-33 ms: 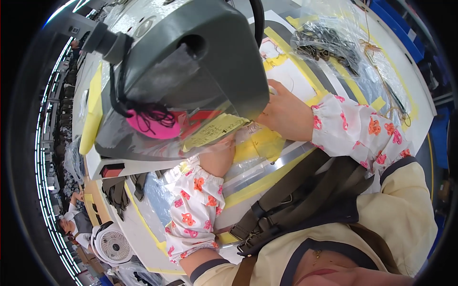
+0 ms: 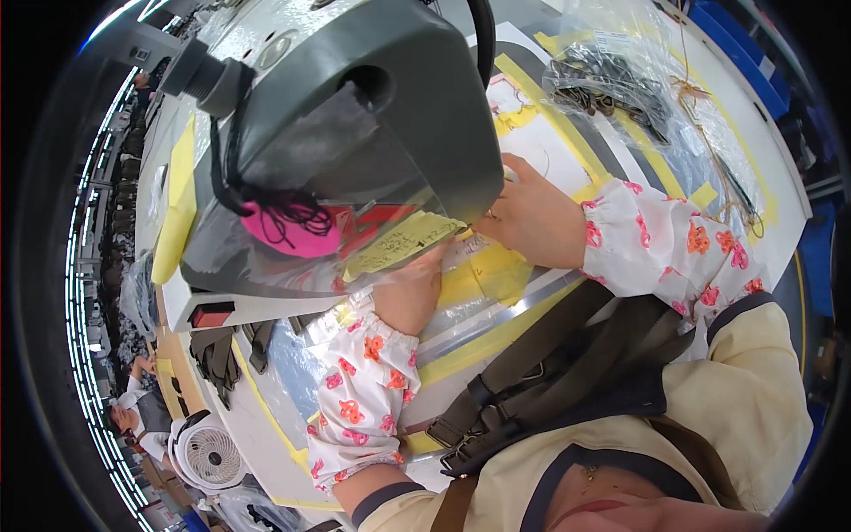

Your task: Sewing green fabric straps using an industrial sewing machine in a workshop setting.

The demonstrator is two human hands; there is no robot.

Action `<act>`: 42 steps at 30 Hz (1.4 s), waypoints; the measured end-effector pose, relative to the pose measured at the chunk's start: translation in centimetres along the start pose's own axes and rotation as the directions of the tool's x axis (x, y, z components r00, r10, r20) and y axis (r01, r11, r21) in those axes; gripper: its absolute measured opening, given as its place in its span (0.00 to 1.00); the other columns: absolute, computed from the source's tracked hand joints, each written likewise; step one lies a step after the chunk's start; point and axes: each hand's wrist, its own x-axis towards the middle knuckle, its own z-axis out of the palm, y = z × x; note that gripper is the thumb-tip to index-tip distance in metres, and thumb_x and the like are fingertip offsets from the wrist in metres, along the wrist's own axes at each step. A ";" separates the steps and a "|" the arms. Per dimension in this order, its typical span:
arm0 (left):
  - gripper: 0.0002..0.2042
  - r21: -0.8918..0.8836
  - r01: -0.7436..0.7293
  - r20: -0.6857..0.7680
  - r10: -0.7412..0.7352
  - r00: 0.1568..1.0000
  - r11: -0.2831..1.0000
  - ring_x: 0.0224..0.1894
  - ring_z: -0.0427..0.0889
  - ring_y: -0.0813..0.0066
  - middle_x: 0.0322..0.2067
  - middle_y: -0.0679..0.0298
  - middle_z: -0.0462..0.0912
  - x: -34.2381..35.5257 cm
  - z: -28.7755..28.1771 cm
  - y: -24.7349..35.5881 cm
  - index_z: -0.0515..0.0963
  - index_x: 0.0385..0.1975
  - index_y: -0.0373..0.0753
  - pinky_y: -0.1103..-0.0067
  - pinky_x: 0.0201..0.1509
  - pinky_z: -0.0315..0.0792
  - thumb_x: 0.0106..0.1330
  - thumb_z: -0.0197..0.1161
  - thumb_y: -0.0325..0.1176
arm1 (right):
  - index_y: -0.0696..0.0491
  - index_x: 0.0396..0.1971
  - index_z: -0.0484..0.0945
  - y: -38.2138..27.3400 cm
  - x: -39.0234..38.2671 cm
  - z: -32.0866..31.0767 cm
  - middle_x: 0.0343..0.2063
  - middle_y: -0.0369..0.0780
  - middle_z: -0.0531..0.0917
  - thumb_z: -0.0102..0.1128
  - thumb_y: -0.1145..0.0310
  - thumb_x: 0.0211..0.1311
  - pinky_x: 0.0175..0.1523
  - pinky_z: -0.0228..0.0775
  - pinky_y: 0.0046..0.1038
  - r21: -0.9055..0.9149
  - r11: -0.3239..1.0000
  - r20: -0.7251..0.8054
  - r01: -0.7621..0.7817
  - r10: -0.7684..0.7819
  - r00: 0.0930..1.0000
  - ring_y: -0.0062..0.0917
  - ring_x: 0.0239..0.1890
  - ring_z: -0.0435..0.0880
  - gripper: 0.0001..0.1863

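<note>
A large grey machine head (image 2: 425,106), in form like an industrial sewing machine, stands before me with a clear shield at its front. My left hand (image 2: 412,297) reaches in beneath the shield. Its fingers are hidden by the shield and a yellow handwritten note (image 2: 399,244). On the machine's right side, my right hand (image 2: 536,213) has its fingers bent and drawn together, tips tucked behind the head's edge. What they hold, if anything, is hidden. Yellow tape (image 2: 487,270) covers the worktop between the hands. Dark olive webbing straps (image 2: 567,355) with metal buckles hang over the table's near edge onto my lap.
A clear bag of metal buckles (image 2: 607,84) lies at the far right, beside thin brown cord (image 2: 722,168). More dark straps (image 2: 215,355) lie left of the machine. A pink round object (image 2: 292,232) with black cord sits behind the shield. A white fan (image 2: 211,452) stands lower left, near a co-worker (image 2: 133,421).
The whole picture has shifted a few pixels to the right at the machine. My left hand shows slightly farther right; both hands otherwise keep nearly the same pose.
</note>
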 end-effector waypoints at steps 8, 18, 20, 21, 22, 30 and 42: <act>0.07 0.071 -0.290 0.063 0.286 0.956 0.954 0.43 0.78 0.66 0.42 0.66 0.78 0.1 -1.5 0.6 0.77 0.30 0.39 0.76 0.37 0.75 0.50 0.61 0.23 | 0.51 0.30 0.80 -1.2 -0.6 -0.2 0.32 0.29 0.79 0.55 0.69 0.48 0.57 0.57 0.36 0.018 0.999 -0.077 0.035 -0.034 0.996 0.19 0.39 0.74 0.09; 0.08 -0.024 -0.171 0.017 0.171 0.985 0.985 0.43 0.78 0.66 0.40 0.67 0.80 -0.4 -0.6 0.1 0.77 0.30 0.39 0.76 0.39 0.75 0.49 0.61 0.23 | 0.48 0.28 0.80 -0.7 -0.3 -0.1 0.28 0.27 0.78 0.56 0.68 0.45 0.58 0.57 0.37 0.031 0.998 -0.075 0.045 -0.043 0.996 0.19 0.38 0.74 0.08; 0.08 -0.064 -0.161 0.001 0.161 0.987 0.985 0.43 0.78 0.65 0.39 0.66 0.80 -0.2 -0.6 0.2 0.77 0.30 0.39 0.76 0.41 0.75 0.50 0.61 0.23 | 0.48 0.28 0.80 -0.6 -0.2 -0.2 0.28 0.27 0.77 0.56 0.68 0.45 0.58 0.57 0.37 0.035 0.999 -0.078 0.039 -0.036 0.996 0.19 0.38 0.74 0.08; 0.08 -0.063 -0.161 -0.001 0.161 0.987 0.985 0.43 0.78 0.65 0.39 0.66 0.80 -0.3 -0.6 0.1 0.77 0.30 0.39 0.76 0.41 0.75 0.50 0.61 0.23 | 0.47 0.28 0.81 -0.6 -0.2 -0.3 0.28 0.26 0.78 0.56 0.68 0.45 0.58 0.57 0.37 0.040 0.998 -0.050 0.039 -0.037 0.998 0.19 0.38 0.74 0.08; 0.08 -0.082 -0.158 -0.006 0.158 0.987 0.984 0.42 0.79 0.65 0.39 0.66 0.80 -0.3 -0.4 0.0 0.78 0.31 0.39 0.76 0.41 0.75 0.50 0.61 0.23 | 0.46 0.28 0.81 -0.5 -0.1 -0.3 0.28 0.26 0.78 0.55 0.68 0.46 0.58 0.57 0.37 0.044 0.998 -0.022 0.038 -0.037 0.999 0.19 0.38 0.74 0.08; 0.11 -0.108 -0.002 -0.037 -0.002 0.999 0.994 0.33 0.82 0.64 0.34 0.61 0.82 -0.4 0.4 -1.3 0.80 0.34 0.40 0.76 0.40 0.75 0.52 0.60 0.21 | 0.46 0.31 0.81 0.5 0.6 -0.4 0.26 0.27 0.79 0.55 0.69 0.48 0.59 0.55 0.39 0.045 0.998 0.093 0.036 -0.040 0.995 0.20 0.38 0.75 0.09; 0.11 0.147 0.007 -0.094 0.007 0.996 0.989 0.13 0.77 0.67 0.13 0.64 0.77 -1.1 2.8 -4.2 0.78 0.41 0.61 0.70 0.14 0.69 0.60 0.52 0.42 | 0.49 0.38 0.79 1.4 1.1 1.2 0.36 0.29 0.80 0.55 0.72 0.48 0.62 0.51 0.41 0.121 0.993 0.044 -0.018 0.013 0.999 0.20 0.45 0.74 0.15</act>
